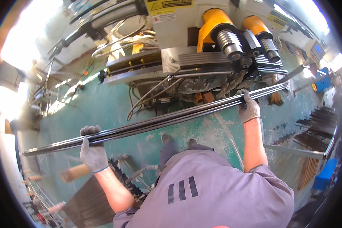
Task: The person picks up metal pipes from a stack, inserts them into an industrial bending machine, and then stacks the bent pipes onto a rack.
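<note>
Above the green-painted floor, a bundle of long metal rods is held level in front of the body, running from lower left to upper right across the view. Both hands are gloved in grey knit fabric, and each is closed around the bundle. The left hand is wrapped over it near the left end, with the fingers curled across the top — the right hand is clamped on it further along, close to the machine. The wide spacing of the two grips appears chosen to keep so long and slender a load from sagging or swinging.

The rods are dark, smooth and straight, with a dull sheen along their edges; they lie tight against one another as a flat pack. Their right end is brought just beside the machine, a grey steel body on which two ribbed rollers are mounted under orange-yellow housings — hoses and cables hang below it. At lower left, more dark rods are stacked on a rack. The floor paint is worn and patchy, with pale scuffs.
</note>
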Available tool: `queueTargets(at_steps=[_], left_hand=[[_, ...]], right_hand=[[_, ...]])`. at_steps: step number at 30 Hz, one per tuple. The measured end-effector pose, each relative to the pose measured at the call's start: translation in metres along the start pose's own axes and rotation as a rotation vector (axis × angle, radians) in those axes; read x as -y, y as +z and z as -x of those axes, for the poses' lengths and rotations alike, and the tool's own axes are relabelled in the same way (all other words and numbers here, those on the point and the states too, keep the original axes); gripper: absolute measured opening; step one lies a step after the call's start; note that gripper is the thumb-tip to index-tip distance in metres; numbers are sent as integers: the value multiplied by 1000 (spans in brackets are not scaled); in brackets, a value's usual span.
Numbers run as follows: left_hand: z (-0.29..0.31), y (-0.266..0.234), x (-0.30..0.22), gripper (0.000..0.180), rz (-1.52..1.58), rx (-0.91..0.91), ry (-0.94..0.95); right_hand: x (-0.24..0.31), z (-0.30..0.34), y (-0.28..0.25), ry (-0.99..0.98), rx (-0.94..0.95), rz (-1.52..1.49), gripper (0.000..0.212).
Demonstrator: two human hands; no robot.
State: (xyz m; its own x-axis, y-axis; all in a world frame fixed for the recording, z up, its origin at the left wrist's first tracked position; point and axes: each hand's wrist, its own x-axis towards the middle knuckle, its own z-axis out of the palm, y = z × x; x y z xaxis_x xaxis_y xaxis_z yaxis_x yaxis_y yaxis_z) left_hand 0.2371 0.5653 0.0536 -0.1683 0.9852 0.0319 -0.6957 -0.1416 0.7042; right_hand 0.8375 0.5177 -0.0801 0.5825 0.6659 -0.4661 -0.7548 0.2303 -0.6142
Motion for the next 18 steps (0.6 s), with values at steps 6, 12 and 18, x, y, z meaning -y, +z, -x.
queueTargets(at_steps=[6,12,18], left_hand=[[-103,-16,58,23,-32,-82,-87],[-188,11,120,26,-28,-170,-266],[-221,48,196,31,38,-181,-454]], right_hand=[[22,-45,59,-211,-201,-84,26],[10,-76,128,-321,-168,73,17],[-13,-128,117,-315,-168,859,31]])
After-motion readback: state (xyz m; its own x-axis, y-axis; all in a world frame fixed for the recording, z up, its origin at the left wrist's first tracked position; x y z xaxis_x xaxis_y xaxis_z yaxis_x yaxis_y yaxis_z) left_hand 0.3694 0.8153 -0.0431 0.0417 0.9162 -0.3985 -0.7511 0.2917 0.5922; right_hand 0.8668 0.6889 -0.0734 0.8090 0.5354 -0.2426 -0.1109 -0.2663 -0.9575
